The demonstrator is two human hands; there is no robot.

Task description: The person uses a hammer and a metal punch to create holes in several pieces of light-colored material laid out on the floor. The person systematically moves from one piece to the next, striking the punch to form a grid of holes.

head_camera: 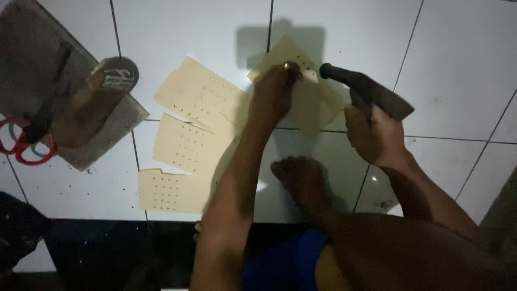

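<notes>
My left hand [273,96] grips a small metal punch [291,66] held upright on a pale yellow sheet [318,102] dotted with rows of small holes. That sheet lies on the white tiled floor [458,64]. My right hand [371,132] is closed around the dark handle of a hammer-like tool [366,89], raised just right of the punch, its rounded end pointing at it. My bare foot [301,180] rests on the floor near the sheet's lower edge.
Three more perforated yellow pieces [199,97] [186,145] [169,191] lie to the left. A grey slab [102,124] with a wooden tool on it sits at the far left. Red-handled scissors [21,145] lie beside it. A dark strip runs along the bottom.
</notes>
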